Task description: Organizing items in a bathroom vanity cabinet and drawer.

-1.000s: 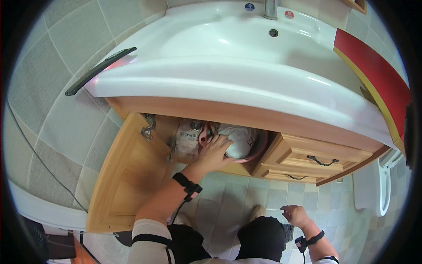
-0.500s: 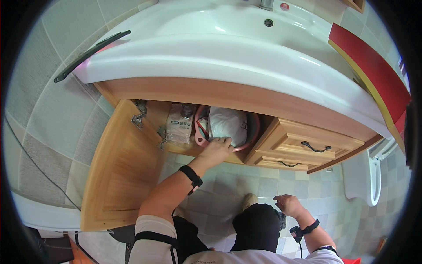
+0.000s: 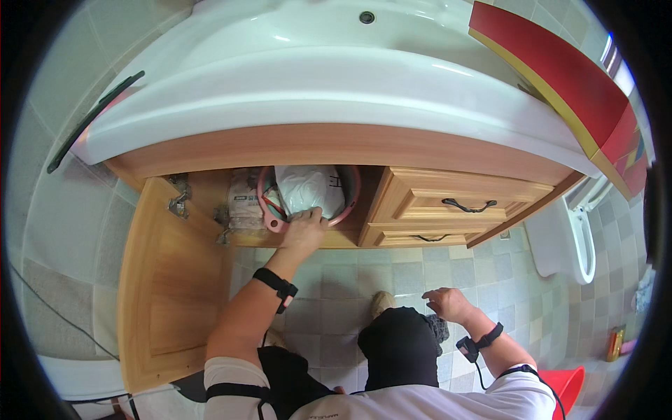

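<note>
Inside the open cupboard under the sink sits a pink basin (image 3: 355,192), tilted a little toward me. A white plastic bag (image 3: 304,187) with dark print fills most of it, and something thin and red (image 3: 274,206) lies at its left side. My left hand (image 3: 304,231) reaches in from below, its fingers bent over the basin's near rim and touching the bag's lower edge; the thumb is hidden. Left of the basin lies a clear-wrapped package (image 3: 245,203). My right hand (image 3: 451,306) hangs near my right knee, empty, with fingers loosely apart.
The cupboard door (image 3: 175,287) stands open on the left. Two wooden drawers (image 3: 462,203) are shut at the right. Above is the white washbasin (image 3: 294,91), with a red board (image 3: 553,77) at its right. A red bucket (image 3: 568,385) stands at the lower right.
The whole view has shifted, so cupboard and basin appear further left. My left hand stays at the basin's near rim. The right hand is little changed, and more of the red bucket shows.
</note>
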The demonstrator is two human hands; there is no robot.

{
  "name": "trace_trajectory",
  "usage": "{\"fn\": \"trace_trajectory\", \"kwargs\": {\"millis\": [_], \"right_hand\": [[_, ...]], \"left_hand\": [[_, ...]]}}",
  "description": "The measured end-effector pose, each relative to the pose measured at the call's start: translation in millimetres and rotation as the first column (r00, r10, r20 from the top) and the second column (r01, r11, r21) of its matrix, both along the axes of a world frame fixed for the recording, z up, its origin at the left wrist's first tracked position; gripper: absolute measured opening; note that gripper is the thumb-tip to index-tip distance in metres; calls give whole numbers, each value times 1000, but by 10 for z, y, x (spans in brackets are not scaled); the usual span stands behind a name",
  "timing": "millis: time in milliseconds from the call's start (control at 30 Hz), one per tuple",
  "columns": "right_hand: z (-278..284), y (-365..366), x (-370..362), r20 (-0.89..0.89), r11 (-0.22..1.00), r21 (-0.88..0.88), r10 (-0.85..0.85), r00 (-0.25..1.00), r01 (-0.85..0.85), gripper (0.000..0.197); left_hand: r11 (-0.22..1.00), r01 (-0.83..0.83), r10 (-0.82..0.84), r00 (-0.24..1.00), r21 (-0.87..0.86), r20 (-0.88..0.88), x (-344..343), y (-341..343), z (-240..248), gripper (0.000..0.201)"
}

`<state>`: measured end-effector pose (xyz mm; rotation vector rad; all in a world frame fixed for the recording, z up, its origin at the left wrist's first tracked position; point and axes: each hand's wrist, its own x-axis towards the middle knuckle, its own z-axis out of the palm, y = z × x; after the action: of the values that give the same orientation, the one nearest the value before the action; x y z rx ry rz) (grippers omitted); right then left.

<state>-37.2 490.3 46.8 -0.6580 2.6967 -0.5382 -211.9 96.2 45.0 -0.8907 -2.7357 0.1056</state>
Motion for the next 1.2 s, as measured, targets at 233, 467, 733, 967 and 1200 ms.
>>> {"fn": "trace_trajectory", "kwargs": {"millis": [233, 467, 733, 967, 1200], "right_hand": [[-10, -26, 142, -20, 1000, -15, -23, 1000, 23, 23], [-21, -17, 210, 8, 999, -12, -36, 999, 36, 23], [-44, -49, 99, 41, 999, 24, -27, 999, 26, 21], [-167, -167, 20, 50, 1000, -7, 1, 999, -1, 21], [-162, -103, -102, -4, 1000, 0, 31, 1000, -31, 21]], "left_hand": [[994, -87, 77, 987, 67, 141, -136, 465, -88, 19], [956, -227, 209, 972, 187, 112, -179, 550, -66, 18], [957, -65, 81, 996, 283, -46, -90, 254, 451, 67], [818, -506, 421, 851, 274, 313, -751, 247, 270, 98], [834, -528, 388, 767, 160, 511, -727, 133, 191, 102]]}}
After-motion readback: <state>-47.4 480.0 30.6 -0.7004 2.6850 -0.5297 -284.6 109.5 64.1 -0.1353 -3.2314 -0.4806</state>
